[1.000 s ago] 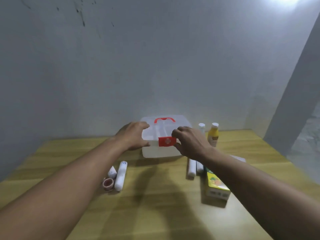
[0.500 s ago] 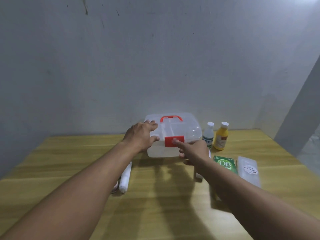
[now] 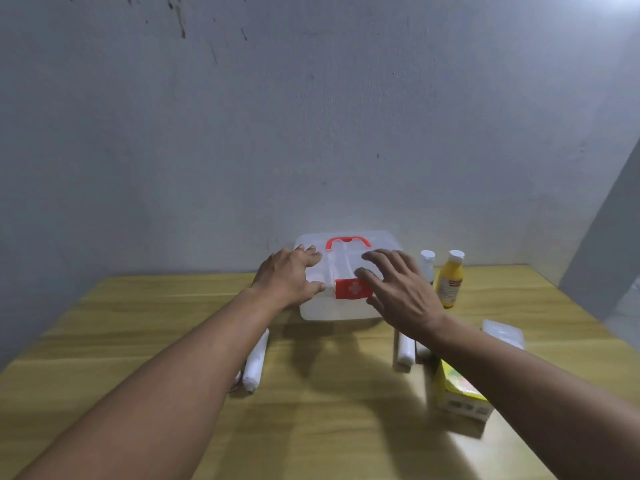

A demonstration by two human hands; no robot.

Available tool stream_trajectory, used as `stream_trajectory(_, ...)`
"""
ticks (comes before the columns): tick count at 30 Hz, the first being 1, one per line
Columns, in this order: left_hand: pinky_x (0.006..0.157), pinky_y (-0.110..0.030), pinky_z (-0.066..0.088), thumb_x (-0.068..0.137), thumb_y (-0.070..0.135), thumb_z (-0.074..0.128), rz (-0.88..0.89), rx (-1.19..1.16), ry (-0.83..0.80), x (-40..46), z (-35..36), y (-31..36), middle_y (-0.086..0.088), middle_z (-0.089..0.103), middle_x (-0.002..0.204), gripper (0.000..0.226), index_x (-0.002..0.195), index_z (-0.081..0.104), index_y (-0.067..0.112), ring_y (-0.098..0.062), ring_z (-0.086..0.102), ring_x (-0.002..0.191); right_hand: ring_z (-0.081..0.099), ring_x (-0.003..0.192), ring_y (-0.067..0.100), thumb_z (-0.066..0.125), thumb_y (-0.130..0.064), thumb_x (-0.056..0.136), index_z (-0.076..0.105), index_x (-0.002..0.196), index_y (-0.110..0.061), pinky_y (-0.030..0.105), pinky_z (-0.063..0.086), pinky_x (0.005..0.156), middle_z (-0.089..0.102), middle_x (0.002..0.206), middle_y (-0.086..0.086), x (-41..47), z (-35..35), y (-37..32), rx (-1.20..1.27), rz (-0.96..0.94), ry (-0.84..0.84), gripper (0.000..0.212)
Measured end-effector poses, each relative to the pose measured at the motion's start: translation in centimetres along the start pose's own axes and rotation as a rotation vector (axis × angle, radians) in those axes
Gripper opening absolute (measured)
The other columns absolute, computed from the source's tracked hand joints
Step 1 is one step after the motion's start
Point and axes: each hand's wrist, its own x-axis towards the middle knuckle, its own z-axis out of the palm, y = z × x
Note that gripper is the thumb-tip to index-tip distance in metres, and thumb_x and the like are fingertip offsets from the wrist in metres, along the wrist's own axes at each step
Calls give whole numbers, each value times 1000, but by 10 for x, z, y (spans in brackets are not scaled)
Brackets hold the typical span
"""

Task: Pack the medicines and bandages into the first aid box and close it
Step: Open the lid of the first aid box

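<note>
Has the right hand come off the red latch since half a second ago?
Yes. The right hand has lifted up from the red latch and now spreads open above the first aid box lid.

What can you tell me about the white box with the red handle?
The first aid box looks like cloudy see-through plastic with rounded corners. A red handle lies on its lid, and a red latch with a white cross sits at the front. The lid is down. It stands at the back of the wooden table, near the wall. The left hand rests on its left corner; the right hand hovers spread by the latch.
</note>
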Motion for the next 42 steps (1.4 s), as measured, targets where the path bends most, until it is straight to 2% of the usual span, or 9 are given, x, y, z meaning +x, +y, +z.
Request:
stream_trajectory(5,116,-38,29,80,34,75,4,26,-10,1,0,0,7,35,154,72,143,42,22,-14,28,145,58,113,43,68,-9,79,52,115,-6,53,50,95,60,122,26,-3,7,7,-13,-186,67,39)
stream_trajectory(8,116,-39,31,78,32,77,7,39,-5,0,0,0,7,35,154,75,143,42,23,-15,29,145,61,108,45,51,-9,86,59,112,-2,56,52,89,62,117,29,-6,7,10,-55,-256,95,28)
stream_trajectory(12,115,-39,31,74,35,79,20,41,0,-2,-2,1,8,34,155,81,145,40,22,-13,28,145,66,100,42,52,-15,87,67,104,1,53,57,80,67,110,27,0,1,13,-50,-305,123,28)
stream_trajectory(15,117,-34,21,72,37,80,35,-26,16,-7,-2,0,6,28,158,91,148,34,20,-11,22,147,69,96,37,53,-16,91,69,97,-1,47,59,75,71,105,21,8,-7,11,64,-246,135,23)
stream_trajectory(19,122,-39,9,75,49,74,-15,-93,91,-18,4,0,-1,4,163,109,153,6,15,-14,4,150,69,100,33,63,-15,90,68,98,-4,47,58,82,72,108,17,19,-20,5,217,-95,126,14)
stream_trajectory(25,119,-39,-8,84,62,52,-151,-198,181,-27,14,3,-2,-32,155,113,146,-29,12,-14,-23,145,65,71,30,58,-19,93,68,101,-5,34,52,64,73,90,12,55,-43,9,392,144,156,19)
stream_trajectory(28,120,-42,-12,92,61,36,-239,-180,153,-25,21,4,-7,-28,158,96,147,-24,9,-17,-22,147,66,81,31,56,-25,94,69,108,-10,43,55,71,73,96,11,79,-53,23,458,247,141,24)
stream_trajectory(32,121,-42,-12,95,60,20,-191,-84,24,-13,21,6,-7,-19,160,83,150,-14,9,-17,-19,148,64,79,35,57,-29,92,71,109,-19,35,49,64,73,93,13,110,-53,39,456,377,88,23)
stream_trajectory(42,122,-43,-1,96,60,17,-169,86,-225,7,30,10,-12,-12,162,82,151,-6,4,-23,-12,150,66,80,32,54,-20,96,66,118,-10,41,55,70,72,102,15,137,-33,59,448,360,21,27)
